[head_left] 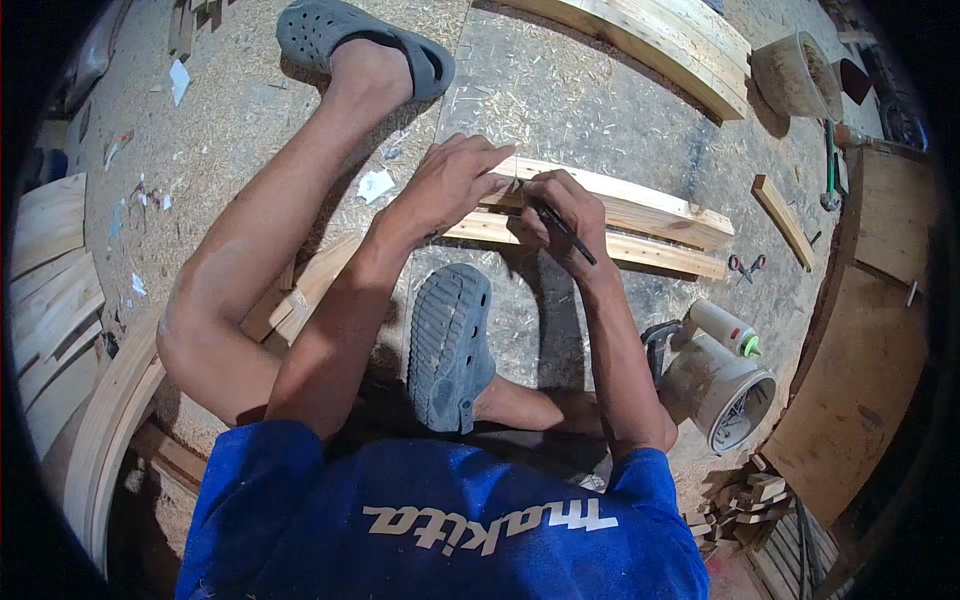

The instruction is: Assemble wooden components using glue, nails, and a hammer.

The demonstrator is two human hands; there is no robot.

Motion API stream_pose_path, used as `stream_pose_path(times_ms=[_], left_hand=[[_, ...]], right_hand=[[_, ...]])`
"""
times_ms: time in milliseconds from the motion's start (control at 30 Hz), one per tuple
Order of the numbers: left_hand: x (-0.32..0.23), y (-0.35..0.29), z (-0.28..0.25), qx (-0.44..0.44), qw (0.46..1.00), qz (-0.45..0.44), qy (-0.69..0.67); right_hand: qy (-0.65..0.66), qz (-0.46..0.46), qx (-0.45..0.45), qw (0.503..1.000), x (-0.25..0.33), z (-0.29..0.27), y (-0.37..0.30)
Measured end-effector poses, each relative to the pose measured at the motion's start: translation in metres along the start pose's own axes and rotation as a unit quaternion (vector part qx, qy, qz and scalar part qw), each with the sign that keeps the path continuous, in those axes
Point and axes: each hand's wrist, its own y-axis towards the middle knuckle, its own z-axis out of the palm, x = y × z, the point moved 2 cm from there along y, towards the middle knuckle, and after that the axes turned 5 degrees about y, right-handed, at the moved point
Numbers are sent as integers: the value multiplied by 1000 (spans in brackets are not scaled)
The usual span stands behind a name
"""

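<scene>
Blue shirt (pixel 440 565), pale lettering (pixel 490 528) across it | two wooden strips (pixel 650 207) side by side beyond the nearer grey clog (pixel 448 350) | left hand (pixel 455 180) at their left end, its grip I can't tell | right hand (pixel 565 212) curled round a dark pen-like tool (pixel 573 241)

Timbers (pixel 650 207) on floor (pixel 600 120), bucket (pixel 692 380) to their right, bottle (pixel 716 324) beside it
</scene>
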Motion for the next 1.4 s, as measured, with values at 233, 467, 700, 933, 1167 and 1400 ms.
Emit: stream_pose_path(times_ms=[233, 467, 700, 933, 1167, 1400], left_hand=[[2, 2, 0, -4, 1000, 4, 5], [4, 2, 2, -7, 1000, 15, 8], [-1, -11, 7, -49, 999, 22, -1], [-12, -32, 8, -74, 997, 35, -4], [-47, -95, -81, -181, 983, -6, -13], [-51, -209, -270, -358, 919, -142, 84]], right_hand=[[3, 7, -6, 1000, 0, -1, 2], [-15, -4, -20, 1000, 2, 1, 2], [-75, -2, -254, 964, 16, -28, -34], [-244, 152, 12, 958, 68, -95, -203], [-369, 431, -17, 823, 101, -167, -316], [-294, 290, -365, 834, 168, -177, -393]])
